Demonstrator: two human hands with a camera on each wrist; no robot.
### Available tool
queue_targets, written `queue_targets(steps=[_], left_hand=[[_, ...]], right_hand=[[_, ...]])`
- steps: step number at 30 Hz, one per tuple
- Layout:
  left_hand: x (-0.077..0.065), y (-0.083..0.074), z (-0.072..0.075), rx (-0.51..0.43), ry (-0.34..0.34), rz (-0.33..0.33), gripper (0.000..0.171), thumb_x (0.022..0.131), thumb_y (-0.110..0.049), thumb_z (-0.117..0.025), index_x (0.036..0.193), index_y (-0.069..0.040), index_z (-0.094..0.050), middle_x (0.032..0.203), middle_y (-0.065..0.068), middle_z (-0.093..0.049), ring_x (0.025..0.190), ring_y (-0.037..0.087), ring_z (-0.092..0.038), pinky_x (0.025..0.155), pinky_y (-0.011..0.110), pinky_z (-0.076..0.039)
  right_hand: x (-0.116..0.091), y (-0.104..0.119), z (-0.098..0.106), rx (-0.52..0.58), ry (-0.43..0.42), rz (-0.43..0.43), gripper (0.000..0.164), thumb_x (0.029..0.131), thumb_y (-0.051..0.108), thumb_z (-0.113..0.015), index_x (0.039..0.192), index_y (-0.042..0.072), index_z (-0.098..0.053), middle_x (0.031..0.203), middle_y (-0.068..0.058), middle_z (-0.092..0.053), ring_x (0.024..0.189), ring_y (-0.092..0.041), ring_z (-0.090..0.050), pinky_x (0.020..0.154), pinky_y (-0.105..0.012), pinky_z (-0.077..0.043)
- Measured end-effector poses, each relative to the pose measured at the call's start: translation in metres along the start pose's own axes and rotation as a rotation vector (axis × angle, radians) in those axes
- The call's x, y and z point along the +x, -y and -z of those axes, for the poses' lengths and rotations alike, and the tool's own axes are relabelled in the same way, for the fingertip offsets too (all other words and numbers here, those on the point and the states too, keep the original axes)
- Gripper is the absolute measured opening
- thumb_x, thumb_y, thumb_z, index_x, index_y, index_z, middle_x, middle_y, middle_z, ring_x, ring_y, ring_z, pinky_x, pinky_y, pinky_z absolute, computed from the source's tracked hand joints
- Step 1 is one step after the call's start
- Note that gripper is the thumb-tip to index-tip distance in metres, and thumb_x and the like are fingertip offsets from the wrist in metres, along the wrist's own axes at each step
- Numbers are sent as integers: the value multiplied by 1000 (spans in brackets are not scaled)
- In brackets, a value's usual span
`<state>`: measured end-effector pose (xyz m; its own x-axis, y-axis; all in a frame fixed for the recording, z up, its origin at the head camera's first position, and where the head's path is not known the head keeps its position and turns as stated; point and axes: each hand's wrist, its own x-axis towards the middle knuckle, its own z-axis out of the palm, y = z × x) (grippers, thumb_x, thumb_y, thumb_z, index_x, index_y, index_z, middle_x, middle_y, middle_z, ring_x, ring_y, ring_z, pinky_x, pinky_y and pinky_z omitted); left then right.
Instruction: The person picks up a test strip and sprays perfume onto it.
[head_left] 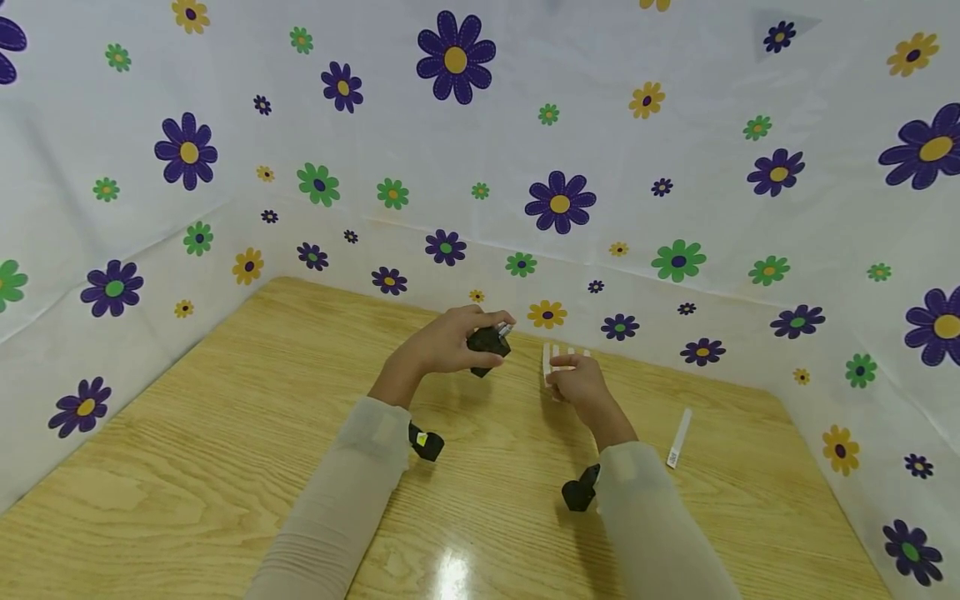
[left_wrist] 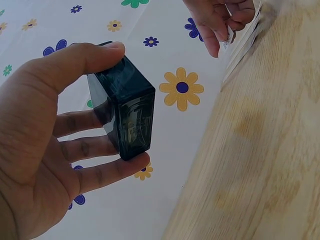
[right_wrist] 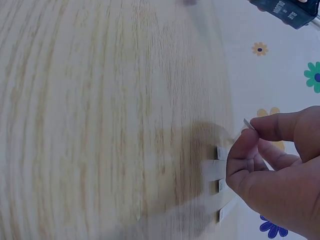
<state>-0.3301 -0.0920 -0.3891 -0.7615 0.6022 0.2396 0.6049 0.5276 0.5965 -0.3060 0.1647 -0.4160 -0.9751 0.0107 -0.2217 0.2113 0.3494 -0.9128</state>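
My left hand (head_left: 442, 343) grips a dark glass perfume bottle (head_left: 486, 342) with a silver spray top, held tilted above the table. In the left wrist view, the thumb lies across one side of the bottle (left_wrist: 132, 110) and the fingers support the other. Right of it, my right hand (head_left: 582, 382) pinches a thin white paper strip (right_wrist: 248, 124) between thumb and fingertip; most of that strip is hidden by the hand. Beside and below this hand, several white test strips (right_wrist: 221, 186) with dark printed ends lie in a row at the table's back edge.
One more white strip (head_left: 680, 437) with a printed end lies alone to the right on the wooden table (head_left: 225, 433). A white flower-patterned cloth (head_left: 480, 150) stands as a wall behind and at both sides. Small black devices (head_left: 427, 443) are worn at both wrists.
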Motion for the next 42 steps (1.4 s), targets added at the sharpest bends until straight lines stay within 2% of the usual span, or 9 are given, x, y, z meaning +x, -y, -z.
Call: queue_targets(steps=[5, 16, 23, 27, 35, 38, 42], left_hand=[[-1, -1, 1, 2, 5, 16, 62, 94, -39, -74, 151, -29, -52, 125, 10, -59, 104, 24, -57, 88, 40, -53], [1, -2, 2, 24, 0, 7, 63, 94, -40, -74, 151, -27, -52, 123, 10, -59, 102, 24, -57, 88, 42, -52], [1, -1, 2, 12, -3, 14, 64, 93, -40, -74, 152, -30, -52, 125, 10, -59, 103, 24, -57, 90, 43, -53], [1, 0, 3, 7, -3, 13, 63, 93, -39, -74, 151, -30, -52, 124, 10, -59, 103, 24, -57, 89, 42, -53], [0, 0, 2, 16, -5, 14, 62, 94, -39, -74, 151, -30, -52, 123, 9, -59, 103, 24, -57, 89, 42, -53], [0, 0, 2, 21, -10, -2, 62, 94, -38, -74, 151, -29, -52, 122, 10, -60, 103, 24, -56, 89, 43, -52], [-1, 0, 1, 21, -10, -14, 63, 94, -38, -74, 152, -27, -51, 123, 11, -60, 104, 24, -56, 89, 44, -51]], right_hand=[[1, -3, -1, -16, 10, -14, 38, 100, -3, -55, 137, -11, -54, 105, -18, -61, 73, -16, -56, 70, -27, -50], [5, -5, -3, -11, 19, -31, 36, 97, -5, -58, 131, -15, -56, 95, -14, -63, 70, -15, -56, 65, -27, -47], [3, -3, -3, -50, 14, -25, 38, 95, -4, -56, 133, -13, -57, 99, -15, -58, 70, -17, -48, 65, -30, -43], [1, -1, -1, -77, 22, -26, 39, 96, -3, -56, 134, -11, -57, 106, -17, -59, 75, -19, -50, 69, -31, -45], [-5, 3, 17, -109, 35, -3, 40, 102, 3, -56, 141, -8, -53, 123, -23, -59, 88, -23, -61, 89, -37, -55], [-8, 1, 29, -111, 25, 23, 41, 103, 5, -55, 142, -8, -52, 125, -26, -59, 88, -23, -61, 86, -35, -56], [-12, -4, 44, -110, -4, 49, 43, 105, 10, -54, 143, -8, -50, 119, -25, -62, 91, -23, -62, 80, -29, -55]])
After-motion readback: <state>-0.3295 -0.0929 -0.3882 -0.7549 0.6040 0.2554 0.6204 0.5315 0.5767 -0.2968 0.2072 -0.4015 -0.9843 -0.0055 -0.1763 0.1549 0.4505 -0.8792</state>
